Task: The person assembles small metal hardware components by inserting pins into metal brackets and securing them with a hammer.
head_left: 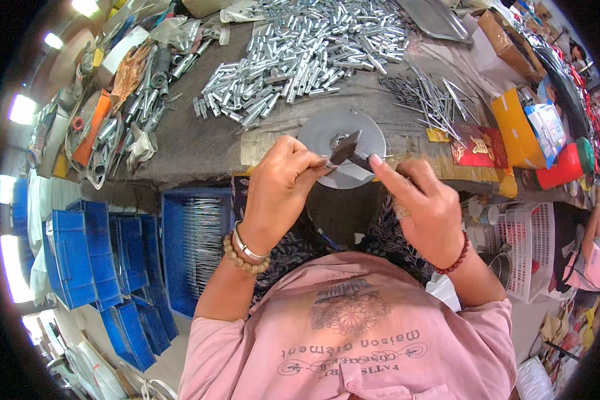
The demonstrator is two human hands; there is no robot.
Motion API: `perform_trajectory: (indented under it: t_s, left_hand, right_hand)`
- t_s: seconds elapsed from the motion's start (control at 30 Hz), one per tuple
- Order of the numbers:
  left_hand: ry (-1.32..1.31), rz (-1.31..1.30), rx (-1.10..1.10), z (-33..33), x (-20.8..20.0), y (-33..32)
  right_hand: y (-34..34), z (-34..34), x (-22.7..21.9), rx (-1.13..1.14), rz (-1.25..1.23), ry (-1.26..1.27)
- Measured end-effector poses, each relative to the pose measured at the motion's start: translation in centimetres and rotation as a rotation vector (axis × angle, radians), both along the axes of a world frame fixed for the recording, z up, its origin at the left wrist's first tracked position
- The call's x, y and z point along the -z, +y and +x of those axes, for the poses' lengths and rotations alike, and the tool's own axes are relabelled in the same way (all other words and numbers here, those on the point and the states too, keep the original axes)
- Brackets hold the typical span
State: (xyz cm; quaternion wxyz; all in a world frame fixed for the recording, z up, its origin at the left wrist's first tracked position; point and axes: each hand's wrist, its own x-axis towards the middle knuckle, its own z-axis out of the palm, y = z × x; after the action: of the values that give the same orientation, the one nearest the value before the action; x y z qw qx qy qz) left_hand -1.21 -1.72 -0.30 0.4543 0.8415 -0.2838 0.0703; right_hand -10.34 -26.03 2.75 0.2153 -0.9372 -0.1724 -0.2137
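My right hand (420,207) is closed around the short handle of a small dark hammer (346,148), its index finger stretched along the handle. The hammer's head is over a round grey metal disc (373,131) at the bench's front edge. My left hand (283,177) is closed in a pinch beside the hammer head, at the disc's left side. What its fingertips hold is too small to make out. A small metal piece on the middle of the disc is partly hidden behind the hammer head.
A heap of short silver metal tubes (313,53) covers the far bench. Thin metal rods (440,100) lie right of the disc, near a red packet (477,145). A blue bin of rods (173,247) and several blue bins (77,260) stand left; a white basket (527,247) is right.
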Motion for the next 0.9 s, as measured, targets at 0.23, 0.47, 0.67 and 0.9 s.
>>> perform_trajectory:
  t_s: [0.23, 0.47, 0.67, 0.9]
  left_hand:
    - [-0.029, 0.081, 0.003, 0.2, -0.9, -0.3]
    - [-0.159, 0.230, 0.087, 0.6, -0.5, 1.5]
    - [-0.489, 0.259, 0.184, 1.2, -0.8, 0.1]
    - [-0.470, 0.222, 0.180, 0.9, -1.4, 0.3]
  right_hand:
    - [-0.6, 0.9, -1.9, 0.041, 0.221, 0.061]
    - [-2.2, 6.1, 1.9, -0.031, 0.208, 0.196]
    - [-2.0, 5.2, 3.0, 0.085, -0.030, -0.108]
    - [0.5, 3.6, 4.4, 0.069, 0.062, -0.031]
